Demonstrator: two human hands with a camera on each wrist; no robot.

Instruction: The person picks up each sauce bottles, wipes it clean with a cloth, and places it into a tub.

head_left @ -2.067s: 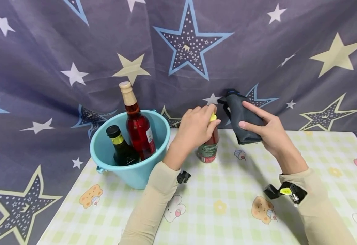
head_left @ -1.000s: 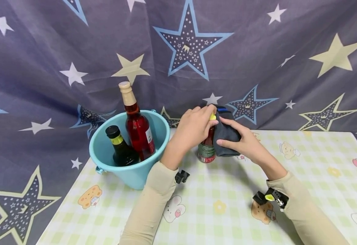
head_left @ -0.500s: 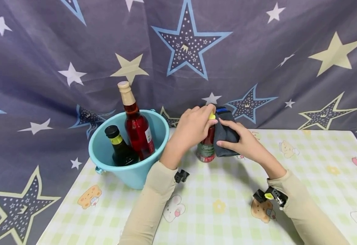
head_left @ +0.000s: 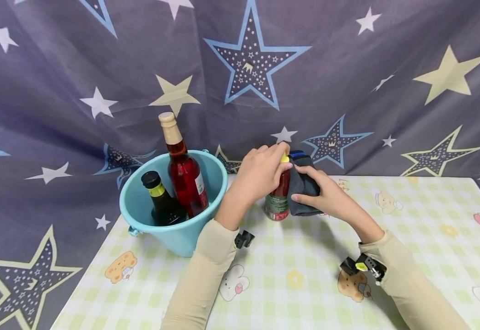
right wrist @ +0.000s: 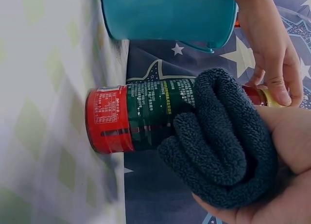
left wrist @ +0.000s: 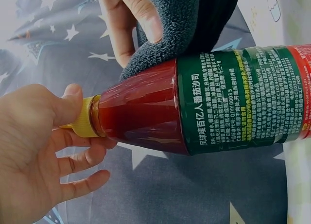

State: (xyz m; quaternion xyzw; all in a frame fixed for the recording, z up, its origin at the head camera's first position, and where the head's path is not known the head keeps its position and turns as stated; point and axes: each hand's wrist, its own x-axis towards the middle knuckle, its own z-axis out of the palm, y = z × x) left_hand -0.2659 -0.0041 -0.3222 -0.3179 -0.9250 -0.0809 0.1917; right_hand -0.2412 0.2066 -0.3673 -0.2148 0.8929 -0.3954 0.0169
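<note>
We see the sauce bottle (head_left: pixel 278 198) standing upright on the checked tablecloth (head_left: pixel 306 275) near the middle of the table, at about 3 o'clock from the blue bucket (head_left: pixel 174 229) and just beside it without touching. The left hand (head_left: pixel 258 173) comes over the bottle from 9 o'clock and pinches its yellow cap (left wrist: pixel 83 122) between thumb and curled fingers; the wrist view shows the thumb lying on the cap and the other fingers bent below it. The right hand (head_left: pixel 326 195) grips a folded dark grey cloth (head_left: pixel 302 188), fingers wrapped round it, and presses it against the bottle's shoulder and green label (left wrist: pixel 233 100) from the 3 o'clock side. In the right wrist view the cloth (right wrist: pixel 228 141) covers the bottle's upper part while the red base band (right wrist: pixel 109 119) rests on the table. Inside the bucket stand a tall red bottle (head_left: pixel 184 176) and, at its 8 o'clock, a shorter dark bottle (head_left: pixel 159 197). Behind everything hangs a star-printed backdrop (head_left: pixel 347 68).
</note>
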